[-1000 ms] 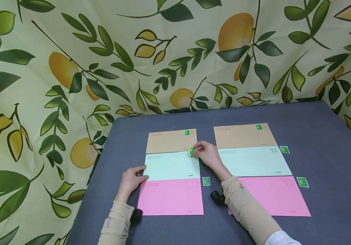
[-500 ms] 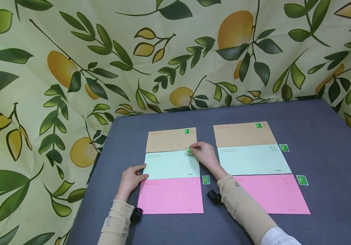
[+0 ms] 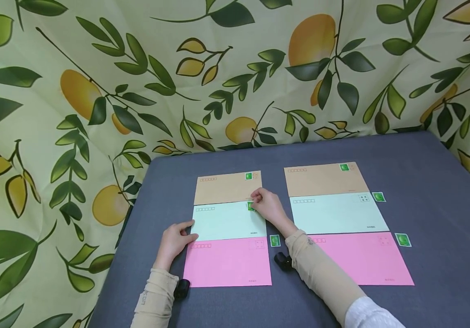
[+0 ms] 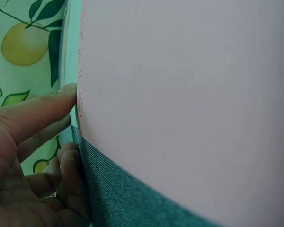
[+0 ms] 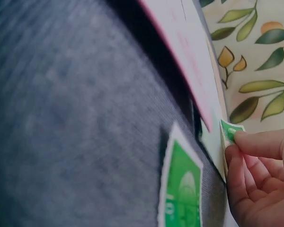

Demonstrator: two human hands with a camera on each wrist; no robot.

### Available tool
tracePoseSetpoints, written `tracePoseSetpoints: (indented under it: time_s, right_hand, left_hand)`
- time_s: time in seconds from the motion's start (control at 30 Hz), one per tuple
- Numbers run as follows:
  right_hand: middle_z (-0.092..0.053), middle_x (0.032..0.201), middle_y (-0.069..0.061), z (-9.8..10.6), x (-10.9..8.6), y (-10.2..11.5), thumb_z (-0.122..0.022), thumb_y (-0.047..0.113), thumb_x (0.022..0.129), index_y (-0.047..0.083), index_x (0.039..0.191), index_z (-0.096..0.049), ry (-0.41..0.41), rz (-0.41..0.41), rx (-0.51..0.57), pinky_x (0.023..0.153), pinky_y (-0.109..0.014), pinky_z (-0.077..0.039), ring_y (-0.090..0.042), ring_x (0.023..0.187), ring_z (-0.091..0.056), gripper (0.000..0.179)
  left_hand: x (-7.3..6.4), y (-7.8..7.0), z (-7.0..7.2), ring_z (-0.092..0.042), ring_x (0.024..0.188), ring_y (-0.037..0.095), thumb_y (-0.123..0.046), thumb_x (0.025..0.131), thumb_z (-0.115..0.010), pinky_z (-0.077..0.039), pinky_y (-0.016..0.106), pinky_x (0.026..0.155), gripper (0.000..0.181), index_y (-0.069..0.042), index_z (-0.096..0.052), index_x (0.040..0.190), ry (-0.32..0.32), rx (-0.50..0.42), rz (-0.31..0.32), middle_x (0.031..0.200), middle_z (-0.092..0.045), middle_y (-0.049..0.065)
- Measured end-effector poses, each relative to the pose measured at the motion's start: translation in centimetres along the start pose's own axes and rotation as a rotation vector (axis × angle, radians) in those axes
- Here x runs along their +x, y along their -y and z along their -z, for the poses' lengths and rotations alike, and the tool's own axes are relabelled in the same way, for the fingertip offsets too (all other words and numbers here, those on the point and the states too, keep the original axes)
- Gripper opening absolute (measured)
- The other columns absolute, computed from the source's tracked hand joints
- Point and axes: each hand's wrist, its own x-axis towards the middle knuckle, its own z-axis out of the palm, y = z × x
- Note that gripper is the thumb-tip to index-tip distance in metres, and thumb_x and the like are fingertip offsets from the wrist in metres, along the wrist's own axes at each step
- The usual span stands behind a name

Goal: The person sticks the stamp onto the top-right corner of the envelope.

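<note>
My right hand (image 3: 269,207) pinches a green postage stamp (image 3: 250,207) over the upper right corner of the pale mint envelope (image 3: 222,225) in the left column. In the right wrist view, thumb and fingers grip the edge of this stamp (image 5: 229,131); part of it is hidden by the thumb. My left hand (image 3: 172,243) rests at the column's left side, fingertips on the edges of the mint and pink envelopes. The pink envelope (image 3: 228,269) lies below the mint one. A tan envelope (image 3: 216,191) at the top bears a green stamp (image 3: 249,176).
A second column to the right has a tan envelope (image 3: 317,180) with a stamp, a mint envelope (image 3: 333,216) and a pink envelope (image 3: 370,259). Loose green stamps lie beside the envelopes, one (image 3: 274,241) between the columns. A leaf-patterned curtain (image 3: 202,105) hangs behind the table.
My right hand has moved slightly left with the stamp, which has gone from above the mint envelope's printed corner box to over it. The left hand has stayed in place.
</note>
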Motion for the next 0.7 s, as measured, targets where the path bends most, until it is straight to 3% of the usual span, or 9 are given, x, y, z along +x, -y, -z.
tracePoseSetpoints:
  time_s: [0.17, 0.7]
  right_hand:
    - [-0.062, 0.077, -0.007, -0.22, 0.28, 0.11, -0.068, 0.002, 0.078, 0.001, 0.106, -0.059, 0.001, -0.01, -0.005, 0.06, -0.023, -0.039, -0.015, 0.065, -0.053, 0.03]
    - [-0.061, 0.078, -0.007, -0.44, 0.6, 0.36, -0.067, 0.003, 0.079, 0.002, 0.103, -0.059, 0.042, -0.036, -0.068, 0.058, -0.023, -0.038, -0.016, 0.066, -0.052, 0.026]
  left_hand:
    - [-0.04, -0.07, 0.08, -0.039, 0.063, 0.018, -0.016, 0.077, -0.073, -0.03, 0.027, 0.054, 0.048, -0.005, -0.061, 0.123, 0.005, -0.004, 0.003, 0.068, -0.048, 0.007]
    - [0.02, 0.0, 0.07, -0.039, 0.064, 0.018, -0.016, 0.078, -0.073, -0.03, 0.027, 0.055, 0.048, -0.006, -0.061, 0.123, 0.013, -0.01, 0.017, 0.069, -0.047, 0.007]
